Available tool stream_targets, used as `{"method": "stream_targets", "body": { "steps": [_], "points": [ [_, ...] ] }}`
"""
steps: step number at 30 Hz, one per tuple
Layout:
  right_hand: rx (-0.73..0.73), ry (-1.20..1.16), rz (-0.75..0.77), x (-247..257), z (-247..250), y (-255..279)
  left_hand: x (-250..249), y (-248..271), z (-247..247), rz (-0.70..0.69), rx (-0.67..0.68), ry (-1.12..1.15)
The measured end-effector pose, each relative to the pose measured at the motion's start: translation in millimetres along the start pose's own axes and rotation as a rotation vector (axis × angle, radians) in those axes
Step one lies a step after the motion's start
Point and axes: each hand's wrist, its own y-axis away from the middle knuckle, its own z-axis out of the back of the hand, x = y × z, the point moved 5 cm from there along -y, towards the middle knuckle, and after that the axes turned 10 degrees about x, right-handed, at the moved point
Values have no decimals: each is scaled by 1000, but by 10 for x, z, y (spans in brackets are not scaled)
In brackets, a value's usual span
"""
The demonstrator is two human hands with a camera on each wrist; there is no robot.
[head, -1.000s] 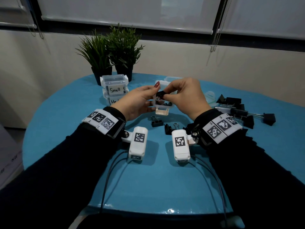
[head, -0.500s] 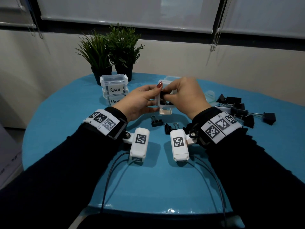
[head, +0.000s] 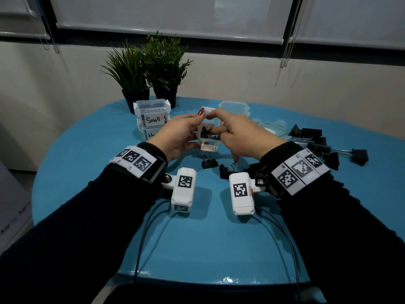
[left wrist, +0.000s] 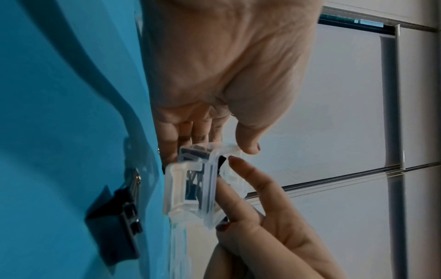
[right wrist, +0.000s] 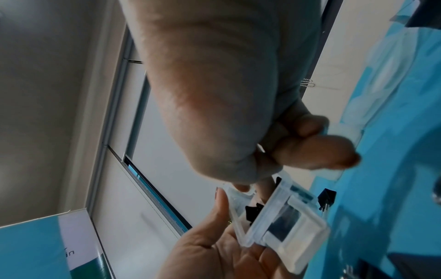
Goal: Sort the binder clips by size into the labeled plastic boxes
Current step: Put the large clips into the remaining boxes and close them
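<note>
My left hand (head: 186,134) grips a small clear plastic box (head: 209,147) just above the blue table, thumb up by the raised lid (right wrist: 235,207). Several small black binder clips (head: 205,133) lie inside the box (left wrist: 181,188). My right hand (head: 238,132) is at the box's opening. Its index finger reaches in toward the clips and its thumb sits on the outside of the lid, so the lid is pinched between them. Its other fingers are curled. In the right wrist view the box (right wrist: 293,226) rests in the left palm.
Two loose small clips (head: 209,162) lie under the hands. A pile of larger black clips (head: 317,145) sits at the right. A closed box labelled Small (head: 153,116) is stacked on another at the back left, beside two potted plants (head: 151,71). An open clear box (head: 234,107) stands behind.
My right hand brought a small black clip down from above the box into its opening and no longer holds it. Its thumb and index finger have settled on the lid.
</note>
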Motion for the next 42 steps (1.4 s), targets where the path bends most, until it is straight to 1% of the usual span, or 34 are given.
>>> {"method": "stream_targets", "body": {
  "steps": [7, 13, 14, 16, 19, 20, 21, 22, 23, 25, 26, 29, 33, 35, 38, 40, 42],
  "points": [
    [-2, -13, -20, -4, 0, 2, -5, -7, 3, -13, -29, 24],
    [-44, 5, 33, -47, -37, -42, -19, -43, 21, -40, -35, 21],
    [-77, -3, 45, -47, -26, -54, -23, -45, 30, -45, -38, 32],
    [-231, -115, 94, -49, 59, -49, -41, -56, 66, -65, -66, 64],
    [-521, -467, 165, -136, 214, 5, -90, -74, 146, -124, -170, 151],
    [-583, -568, 144, -192, 232, 4, -109, -78, 171, -145, -207, 177],
    [-617, -647, 91, -246, 228, -5, -125, -78, 196, -162, -241, 198],
    [-609, -696, 9, -303, 196, -45, -147, -73, 215, -179, -267, 217],
    [-551, -710, -84, -341, 152, -104, -172, -68, 229, -199, -284, 234],
    [-342, -621, -232, -382, 46, -284, -220, -60, 243, -233, -302, 259],
    [-245, -544, -268, -373, 14, -371, -236, -52, 245, -242, -308, 263],
    [-32, -278, -305, -262, -4, -558, -245, -39, 244, -250, -312, 255],
    [188, 151, -303, -98, -23, -703, -241, -39, 222, -244, -290, 228],
    [259, 344, -298, -70, -56, -773, -230, -43, 210, -234, -279, 236],
    [325, 516, -279, -64, -87, -810, -204, -65, 199, -217, -263, 212],
    [298, 540, -258, -48, -55, -801, -194, -71, 202, -212, -259, 210],
    [259, 503, -224, -41, -32, -808, -190, -76, 212, -207, -258, 210]
  ]
}}
